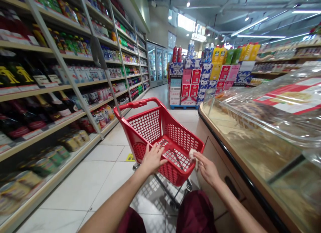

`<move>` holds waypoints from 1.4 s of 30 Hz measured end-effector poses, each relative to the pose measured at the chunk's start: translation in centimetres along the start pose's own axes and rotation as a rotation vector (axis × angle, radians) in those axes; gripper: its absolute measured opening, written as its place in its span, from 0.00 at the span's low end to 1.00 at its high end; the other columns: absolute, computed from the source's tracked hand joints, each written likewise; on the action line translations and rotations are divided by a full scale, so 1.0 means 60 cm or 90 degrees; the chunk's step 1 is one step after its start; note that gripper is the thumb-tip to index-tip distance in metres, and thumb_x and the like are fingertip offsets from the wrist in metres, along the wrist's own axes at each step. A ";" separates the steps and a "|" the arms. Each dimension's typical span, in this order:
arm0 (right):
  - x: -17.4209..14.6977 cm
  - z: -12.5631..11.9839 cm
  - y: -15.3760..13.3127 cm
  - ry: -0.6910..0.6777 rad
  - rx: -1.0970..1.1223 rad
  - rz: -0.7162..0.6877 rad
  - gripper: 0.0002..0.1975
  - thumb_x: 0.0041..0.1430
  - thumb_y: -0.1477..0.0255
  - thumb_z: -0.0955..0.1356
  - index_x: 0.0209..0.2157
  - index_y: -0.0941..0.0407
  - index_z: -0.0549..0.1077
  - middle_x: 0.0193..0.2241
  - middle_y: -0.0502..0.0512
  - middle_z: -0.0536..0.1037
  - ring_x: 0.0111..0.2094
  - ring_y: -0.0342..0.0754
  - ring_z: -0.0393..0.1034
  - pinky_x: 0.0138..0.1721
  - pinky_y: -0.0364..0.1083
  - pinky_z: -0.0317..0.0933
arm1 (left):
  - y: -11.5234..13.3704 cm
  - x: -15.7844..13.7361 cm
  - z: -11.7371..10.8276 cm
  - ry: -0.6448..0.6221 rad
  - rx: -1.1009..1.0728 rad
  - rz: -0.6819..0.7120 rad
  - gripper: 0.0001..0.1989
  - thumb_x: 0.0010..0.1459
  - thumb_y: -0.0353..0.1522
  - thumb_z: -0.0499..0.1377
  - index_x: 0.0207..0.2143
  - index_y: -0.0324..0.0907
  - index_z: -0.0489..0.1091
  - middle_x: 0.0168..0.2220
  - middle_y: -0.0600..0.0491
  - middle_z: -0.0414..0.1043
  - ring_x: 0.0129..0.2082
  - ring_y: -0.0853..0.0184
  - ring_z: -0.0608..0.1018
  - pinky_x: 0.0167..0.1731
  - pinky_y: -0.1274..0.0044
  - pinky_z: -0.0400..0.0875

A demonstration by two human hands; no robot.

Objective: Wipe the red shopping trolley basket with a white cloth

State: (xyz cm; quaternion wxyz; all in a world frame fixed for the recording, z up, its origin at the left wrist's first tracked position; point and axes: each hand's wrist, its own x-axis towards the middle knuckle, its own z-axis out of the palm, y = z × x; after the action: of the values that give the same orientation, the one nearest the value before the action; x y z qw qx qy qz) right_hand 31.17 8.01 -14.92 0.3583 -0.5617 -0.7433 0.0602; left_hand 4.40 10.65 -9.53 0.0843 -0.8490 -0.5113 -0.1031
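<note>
A red plastic shopping cart point(184, 179) stands on the floor in front of me, its basket bare inside and its handle point(136, 104) on the far side. My left hand point(153, 158) rests on the near left part of the basket rim, fingers spread and stretched over the edge. At the right corner of the rim is my right hand point(207, 167), its fingers closed on a crumpled white cloth point(193, 154). The cloth is against the rim, and part of it hangs below the fingers. Whether it is cloth or tissue is hard to make out.
Shelves point(72, 86) of bottles and cans line the left side. A display counter point(213, 126) with clear plastic food boxes point(278, 99) stands close on the right. Stacked drink cartons point(189, 89) on a blue pallet point(184, 107) and glass-door fridges point(158, 64) are farther back.
</note>
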 end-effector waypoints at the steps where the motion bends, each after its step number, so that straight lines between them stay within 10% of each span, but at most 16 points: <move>1: -0.020 0.006 -0.025 -0.001 0.020 -0.016 0.22 0.47 0.79 0.57 0.44 0.56 0.70 0.45 0.56 0.72 0.47 0.48 0.65 0.49 0.51 0.59 | -0.008 0.000 0.002 -0.017 0.000 0.014 0.23 0.55 0.44 0.48 0.51 0.44 0.58 0.54 0.46 0.60 0.56 0.57 0.57 0.53 0.54 0.46; 6: -0.065 0.036 -0.112 0.037 0.026 -0.072 0.25 0.49 0.80 0.57 0.49 0.55 0.65 0.49 0.57 0.68 0.51 0.48 0.60 0.52 0.54 0.54 | 0.020 -0.007 0.009 -0.030 -0.009 0.029 0.22 0.56 0.42 0.46 0.52 0.45 0.56 0.54 0.49 0.59 0.57 0.58 0.55 0.53 0.55 0.44; 14: -0.024 0.009 -0.019 0.092 -0.120 0.034 0.23 0.47 0.80 0.57 0.46 0.57 0.68 0.47 0.59 0.69 0.50 0.52 0.61 0.49 0.59 0.54 | -0.009 0.001 -0.015 0.007 0.025 -0.021 0.21 0.56 0.39 0.47 0.51 0.43 0.57 0.53 0.48 0.61 0.55 0.60 0.59 0.54 0.59 0.45; 22: 0.018 0.071 -0.112 0.125 -0.050 -0.123 0.29 0.44 0.85 0.56 0.50 0.56 0.65 0.50 0.57 0.67 0.53 0.47 0.57 0.52 0.52 0.53 | -0.003 -0.006 -0.023 0.011 0.022 -0.009 0.23 0.51 0.41 0.52 0.49 0.42 0.60 0.51 0.48 0.63 0.51 0.59 0.62 0.53 0.60 0.47; 29: 0.009 0.040 -0.031 0.167 -0.137 0.023 0.25 0.45 0.84 0.56 0.46 0.60 0.68 0.48 0.61 0.68 0.52 0.52 0.58 0.51 0.57 0.52 | 0.012 -0.010 -0.016 -0.030 0.008 0.029 0.29 0.51 0.41 0.52 0.54 0.40 0.53 0.54 0.47 0.59 0.55 0.60 0.58 0.55 0.61 0.42; 36: 0.032 0.071 -0.081 0.109 -0.072 -0.125 0.27 0.46 0.84 0.55 0.49 0.58 0.65 0.51 0.59 0.65 0.54 0.48 0.55 0.52 0.54 0.52 | 0.012 -0.005 -0.035 -0.065 0.027 0.008 0.31 0.50 0.42 0.51 0.55 0.38 0.52 0.56 0.46 0.55 0.57 0.60 0.55 0.55 0.61 0.42; 42: 0.032 0.040 0.009 0.197 -0.133 0.037 0.24 0.46 0.82 0.56 0.45 0.59 0.69 0.47 0.62 0.68 0.51 0.53 0.59 0.49 0.57 0.54 | -0.018 -0.028 -0.058 -0.021 0.110 -0.072 0.30 0.49 0.38 0.52 0.54 0.34 0.54 0.54 0.44 0.59 0.55 0.58 0.58 0.56 0.64 0.42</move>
State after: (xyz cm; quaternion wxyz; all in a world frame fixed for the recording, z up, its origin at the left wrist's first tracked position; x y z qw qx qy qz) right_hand 29.93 10.65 -16.08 0.4065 -0.6196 -0.6648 -0.0943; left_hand 2.37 8.86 -6.58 0.1426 -0.8099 -0.5668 -0.0495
